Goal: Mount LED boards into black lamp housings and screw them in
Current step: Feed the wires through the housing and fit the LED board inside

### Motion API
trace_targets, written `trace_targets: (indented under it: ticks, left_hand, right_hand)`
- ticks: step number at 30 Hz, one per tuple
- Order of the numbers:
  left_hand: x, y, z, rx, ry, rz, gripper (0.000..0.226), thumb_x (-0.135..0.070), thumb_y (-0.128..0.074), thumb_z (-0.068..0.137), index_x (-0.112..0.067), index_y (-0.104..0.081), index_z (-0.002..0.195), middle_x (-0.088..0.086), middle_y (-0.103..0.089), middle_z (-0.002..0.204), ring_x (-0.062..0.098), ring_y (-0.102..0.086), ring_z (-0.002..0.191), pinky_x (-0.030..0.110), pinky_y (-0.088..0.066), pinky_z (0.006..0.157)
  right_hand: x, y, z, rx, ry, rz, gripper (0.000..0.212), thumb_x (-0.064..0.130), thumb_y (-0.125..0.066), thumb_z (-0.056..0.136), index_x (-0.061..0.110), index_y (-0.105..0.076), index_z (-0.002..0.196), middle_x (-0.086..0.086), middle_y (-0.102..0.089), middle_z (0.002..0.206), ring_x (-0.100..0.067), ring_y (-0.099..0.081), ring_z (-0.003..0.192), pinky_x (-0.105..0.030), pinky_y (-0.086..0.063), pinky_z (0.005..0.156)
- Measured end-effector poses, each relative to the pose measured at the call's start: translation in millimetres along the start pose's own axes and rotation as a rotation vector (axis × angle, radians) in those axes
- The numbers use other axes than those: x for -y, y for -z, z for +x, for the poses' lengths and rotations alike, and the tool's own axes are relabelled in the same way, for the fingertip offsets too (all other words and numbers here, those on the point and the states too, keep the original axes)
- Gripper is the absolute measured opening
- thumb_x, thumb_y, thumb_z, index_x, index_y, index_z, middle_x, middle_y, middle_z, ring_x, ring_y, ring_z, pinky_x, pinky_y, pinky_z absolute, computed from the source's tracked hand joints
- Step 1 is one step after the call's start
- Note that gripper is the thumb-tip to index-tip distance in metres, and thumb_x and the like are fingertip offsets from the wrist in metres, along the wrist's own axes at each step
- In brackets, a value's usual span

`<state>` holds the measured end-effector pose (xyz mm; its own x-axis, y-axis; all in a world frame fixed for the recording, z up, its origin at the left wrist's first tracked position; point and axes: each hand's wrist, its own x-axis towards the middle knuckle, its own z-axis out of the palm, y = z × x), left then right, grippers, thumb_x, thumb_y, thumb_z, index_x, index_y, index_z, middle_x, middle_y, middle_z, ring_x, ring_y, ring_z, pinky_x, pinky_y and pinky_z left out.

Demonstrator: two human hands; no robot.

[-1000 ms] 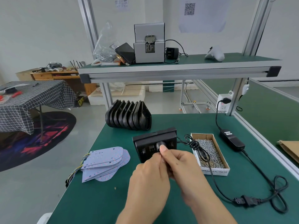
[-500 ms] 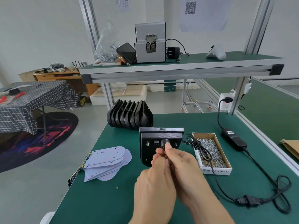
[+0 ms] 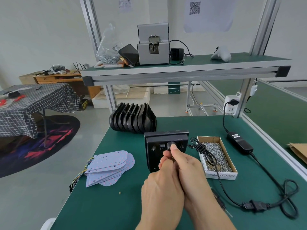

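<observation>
The rectangular black plastic lamp housing (image 3: 166, 147) stood on the green bench mat (image 3: 103, 203) at centre, tilted up on its near edge so that its open, ribbed cavity faced the person. Its long axis ran from near to far, and its top flange pointed toward the far side of the bench. A round black knob-like part (image 3: 169, 144) sat inside the cavity.

The left hand (image 3: 162, 188) and the right hand (image 3: 189, 171) were pressed together directly in front of the housing. The right hand's fingers were curled, and its thumb tip rested against the round part. The left hand's fingers were curled at the housing's lower edge; whether they actually gripped the housing cannot be told, since the hands hid the contact.

A fanned stack of pale lilac LED boards (image 3: 110, 166) with multicoloured wire tails lay flat to the left of the housing, apart from it. A row of further black lamp housings (image 3: 132, 120) stood on edge at the far left of the mat. An open cardboard box of small silver screws (image 3: 216, 156) lay just to the right of the housing, with a black cable (image 3: 205, 151) draped across it. A black power adapter (image 3: 240, 143) lay farther right.
</observation>
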<state>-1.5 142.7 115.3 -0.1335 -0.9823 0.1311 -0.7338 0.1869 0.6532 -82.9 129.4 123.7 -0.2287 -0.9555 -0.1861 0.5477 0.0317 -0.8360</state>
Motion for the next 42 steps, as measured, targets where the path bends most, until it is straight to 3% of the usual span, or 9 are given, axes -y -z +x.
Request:
trace_targets:
  ticks: [8,13,18,20,22,27,31,36,42]
  left_hand:
    - [7,-5,8,-0.081,-0.073,-0.027,0.020,-0.036,-0.031,0.107,-0.028,-0.047,0.097,-0.003,-0.061,0.076,0.028,-0.059,0.076,0.041,-0.043,0.066]
    - [18,14,27,-0.066,-0.100,-0.504,0.043,-0.026,-0.037,0.111,-0.026,-0.058,0.074,-0.016,-0.057,0.059,0.007,-0.051,0.057,0.030,-0.043,0.060]
    - [27,34,40,0.057,-0.148,-0.743,0.036,-0.033,-0.042,0.099,-0.023,-0.049,0.065,0.000,-0.050,0.061,0.018,-0.044,0.064,0.039,-0.039,0.069]
    - [26,36,38,0.107,-0.187,-0.760,0.037,-0.033,-0.043,0.097,-0.025,-0.049,0.062,0.001,-0.054,0.064,0.019,-0.048,0.069,0.040,-0.039,0.076]
    - [25,36,35,0.131,-0.201,-0.839,0.038,-0.033,-0.047,0.097,-0.025,-0.046,0.060,0.002,-0.055,0.067,0.020,-0.049,0.073,0.040,-0.038,0.080]
    - [30,38,35,0.209,-0.175,-1.157,0.036,-0.037,-0.061,0.085,-0.019,-0.045,0.058,0.010,-0.050,0.066,0.027,-0.050,0.075,0.044,-0.037,0.084]
    - [33,40,40,0.200,-0.191,-1.121,0.042,-0.041,-0.061,0.086,-0.019,-0.049,0.052,0.016,-0.052,0.065,0.028,-0.055,0.071,0.041,-0.044,0.080]
    - [35,37,42,0.192,-0.252,-0.879,0.051,-0.055,-0.055,0.093,-0.012,-0.074,0.075,0.010,-0.067,0.071,0.022,-0.062,0.067,0.031,-0.052,0.072]
    - [41,35,38,0.190,-0.246,-0.690,0.056,-0.067,-0.045,0.094,-0.020,-0.066,0.070,0.006,-0.066,0.063,0.017,-0.062,0.058,0.021,-0.049,0.062]
  right_hand:
    - [-7,2,11,0.001,0.055,-0.017,0.039,0.035,-0.069,0.098,0.009,-0.075,0.069,-0.015,-0.071,0.075,-0.022,-0.063,0.063,-0.028,-0.054,0.058]
    - [5,19,9,0.118,0.253,-0.451,0.055,0.052,-0.055,0.102,0.005,-0.078,0.084,-0.007,-0.076,0.075,-0.019,-0.068,0.067,-0.028,-0.053,0.068]
    - [9,66,3,-0.164,0.753,-0.519,0.037,0.053,-0.064,0.090,0.018,-0.066,0.077,0.000,-0.058,0.064,-0.007,-0.053,0.059,-0.014,-0.043,0.058]
    - [7,68,16,0.016,0.669,-0.459,0.034,0.054,-0.062,0.089,0.028,-0.071,0.110,0.009,-0.071,0.100,-0.008,-0.067,0.096,-0.020,-0.051,0.086]
    - [-2,63,24,0.307,0.429,-0.359,0.061,0.057,-0.060,0.094,0.019,-0.058,0.142,-0.001,-0.065,0.139,-0.023,-0.057,0.135,-0.039,-0.045,0.112]
    - [-23,59,31,0.592,0.267,-0.222,0.056,0.047,-0.054,0.107,0.019,-0.047,0.155,-0.009,-0.062,0.144,-0.025,-0.055,0.135,-0.040,-0.042,0.116]
    - [-23,56,29,0.630,0.345,-0.189,0.065,0.042,-0.046,0.111,0.029,-0.015,0.167,-0.020,-0.057,0.137,-0.036,-0.053,0.122,-0.053,-0.037,0.113]
    - [-11,54,18,0.579,0.357,-0.390,0.070,0.049,-0.054,0.107,0.034,-0.020,0.166,-0.012,-0.038,0.166,-0.034,-0.033,0.154,-0.062,-0.019,0.123]
    - [2,46,5,0.491,0.487,-0.634,0.080,0.080,-0.057,0.088,0.057,-0.025,0.158,0.016,-0.042,0.160,-0.014,-0.032,0.154,-0.054,-0.020,0.126]
